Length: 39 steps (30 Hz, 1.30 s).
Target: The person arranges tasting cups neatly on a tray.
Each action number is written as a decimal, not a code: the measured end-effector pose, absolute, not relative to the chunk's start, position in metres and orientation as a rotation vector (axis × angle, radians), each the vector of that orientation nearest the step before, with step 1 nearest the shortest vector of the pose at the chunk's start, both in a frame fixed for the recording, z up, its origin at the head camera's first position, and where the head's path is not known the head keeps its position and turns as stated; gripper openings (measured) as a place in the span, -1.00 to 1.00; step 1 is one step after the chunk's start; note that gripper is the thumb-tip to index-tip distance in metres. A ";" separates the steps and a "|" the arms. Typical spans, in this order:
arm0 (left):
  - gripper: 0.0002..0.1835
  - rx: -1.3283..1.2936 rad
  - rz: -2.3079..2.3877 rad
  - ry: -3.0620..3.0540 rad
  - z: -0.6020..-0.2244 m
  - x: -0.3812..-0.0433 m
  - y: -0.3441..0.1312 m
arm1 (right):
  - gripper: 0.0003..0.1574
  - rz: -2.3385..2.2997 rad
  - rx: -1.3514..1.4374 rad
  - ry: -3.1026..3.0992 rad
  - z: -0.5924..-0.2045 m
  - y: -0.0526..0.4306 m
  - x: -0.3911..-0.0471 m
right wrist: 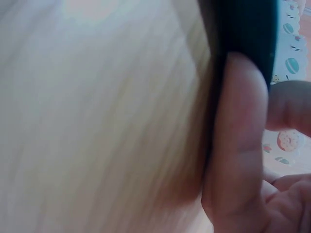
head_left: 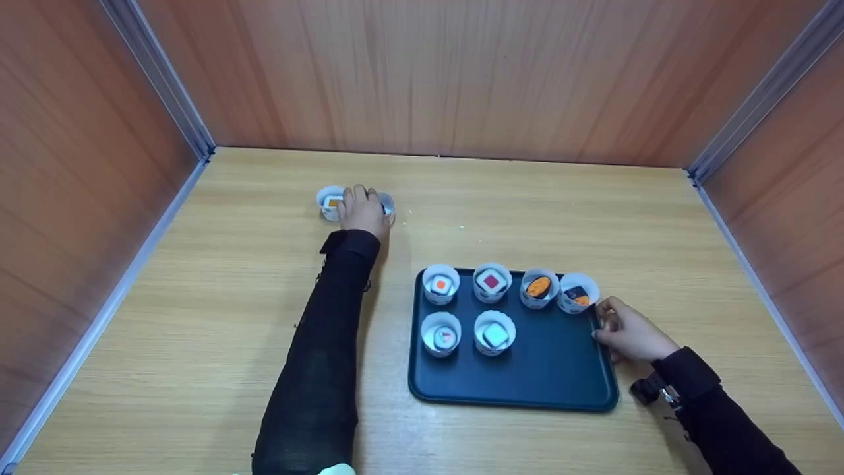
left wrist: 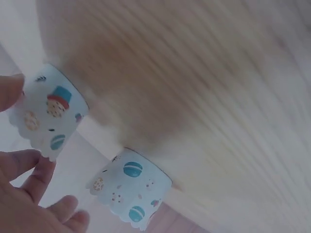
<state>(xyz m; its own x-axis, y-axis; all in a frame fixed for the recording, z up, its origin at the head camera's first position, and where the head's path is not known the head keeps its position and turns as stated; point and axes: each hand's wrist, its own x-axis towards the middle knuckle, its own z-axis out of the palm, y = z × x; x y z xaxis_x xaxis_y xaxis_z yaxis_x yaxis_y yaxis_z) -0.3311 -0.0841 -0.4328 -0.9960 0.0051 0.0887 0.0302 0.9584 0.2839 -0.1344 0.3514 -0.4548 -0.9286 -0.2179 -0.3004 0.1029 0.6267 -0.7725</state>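
Note:
At the back left, my left hand (head_left: 362,212) grips a paper cup (left wrist: 54,109) printed with cookies, its thumb and fingers on opposite sides. That cup (head_left: 388,206) is partly hidden by the hand in the head view. Beside it stands a second paper cup (head_left: 328,210) with a white and orange piece inside. My right hand (head_left: 630,333) pinches the right rim of a dark tray (head_left: 554,369); one finger (right wrist: 241,126) lies along the rim's outer side in the right wrist view.
On the tray stand several paper cups, among them one with an orange and black piece (head_left: 539,287) and one with a mint green piece (head_left: 495,334). Small white crumbs lie on the table (head_left: 527,218). Wood-grain panels (head_left: 448,79) enclose its back and sides.

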 end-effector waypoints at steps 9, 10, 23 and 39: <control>-0.38 -0.027 -0.573 -3.022 -0.434 -0.334 -0.083 | -0.58 -1.208 -0.099 2.491 -0.456 0.352 -0.136; -0.37 -0.035 -0.591 -3.029 -0.434 -0.334 -0.083 | -0.58 -1.207 -0.098 2.494 -0.456 0.352 -0.137; -0.21 -0.150 -0.906 -3.060 -0.425 -0.326 -0.083 | -0.60 -1.196 -0.087 2.492 -0.457 0.351 -0.141; -0.37 -0.812 -0.891 -2.908 -0.374 -0.262 -0.019 | -0.58 -1.186 -0.083 2.500 -0.457 0.350 -0.147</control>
<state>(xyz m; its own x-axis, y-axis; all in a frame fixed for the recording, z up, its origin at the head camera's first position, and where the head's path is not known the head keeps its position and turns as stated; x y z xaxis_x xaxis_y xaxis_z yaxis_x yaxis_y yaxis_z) -0.2623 -0.0191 -0.3744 -0.8670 0.4784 0.1397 0.4746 0.7067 0.5247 -0.1472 0.3501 -0.4573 -0.9295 -0.2085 -0.3044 0.1038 0.6439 -0.7580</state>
